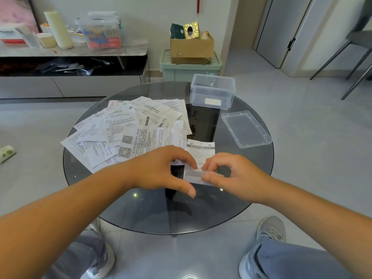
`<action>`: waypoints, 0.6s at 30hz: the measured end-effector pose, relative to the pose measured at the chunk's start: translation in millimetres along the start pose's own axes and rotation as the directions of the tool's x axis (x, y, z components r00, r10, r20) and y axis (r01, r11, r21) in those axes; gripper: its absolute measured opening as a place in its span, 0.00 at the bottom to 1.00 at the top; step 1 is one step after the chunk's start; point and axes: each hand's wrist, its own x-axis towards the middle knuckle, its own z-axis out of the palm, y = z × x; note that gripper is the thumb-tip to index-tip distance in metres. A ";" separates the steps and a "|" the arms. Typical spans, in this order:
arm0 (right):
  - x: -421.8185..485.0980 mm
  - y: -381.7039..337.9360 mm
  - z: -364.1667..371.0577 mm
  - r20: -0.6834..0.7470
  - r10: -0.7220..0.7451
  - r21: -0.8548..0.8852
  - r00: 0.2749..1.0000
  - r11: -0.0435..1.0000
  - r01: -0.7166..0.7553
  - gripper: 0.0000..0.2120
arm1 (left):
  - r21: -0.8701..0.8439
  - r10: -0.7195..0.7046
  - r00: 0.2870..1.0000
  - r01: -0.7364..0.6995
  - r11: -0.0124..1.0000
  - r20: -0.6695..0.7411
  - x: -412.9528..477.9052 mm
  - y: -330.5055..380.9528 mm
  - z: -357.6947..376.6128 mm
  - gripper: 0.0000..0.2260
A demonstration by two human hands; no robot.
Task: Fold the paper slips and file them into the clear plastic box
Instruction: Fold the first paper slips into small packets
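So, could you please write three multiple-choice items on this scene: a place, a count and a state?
1. Where does the lid lie? A) on the clear plastic box B) on the glass table beside it C) on the floor
2. How many hands are on the slip being folded? A) none B) one C) two
3. The box is: A) open B) lidded C) overturned
Key: B, the lid lies flat on the table; C, left hand and right hand both touch the slip; A, its top is uncovered.

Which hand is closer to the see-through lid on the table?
Right. The right hand is on the person's side of the lid; the left hand is farther left, beside the paper pile.
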 end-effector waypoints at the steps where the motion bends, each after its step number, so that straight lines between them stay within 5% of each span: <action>1: 2.3 0.7 -1.1 -0.014 0.036 0.039 0.999 0.999 -0.036 0.06 | 0.018 0.026 0.999 -0.025 1.000 -0.045 1.8 -1.7 2.3 0.19; 9: 9.1 2.9 -12.1 -0.061 0.123 0.223 0.991 0.969 -0.107 0.05 | 0.027 0.016 0.973 -0.010 1.000 -0.229 8.9 -0.9 12.1 0.05; 18: 36.6 13.6 -11.3 -0.194 0.292 0.079 0.937 0.956 -0.281 0.12 | 0.069 -0.215 0.915 0.253 0.965 -0.342 51.4 2.8 16.2 0.15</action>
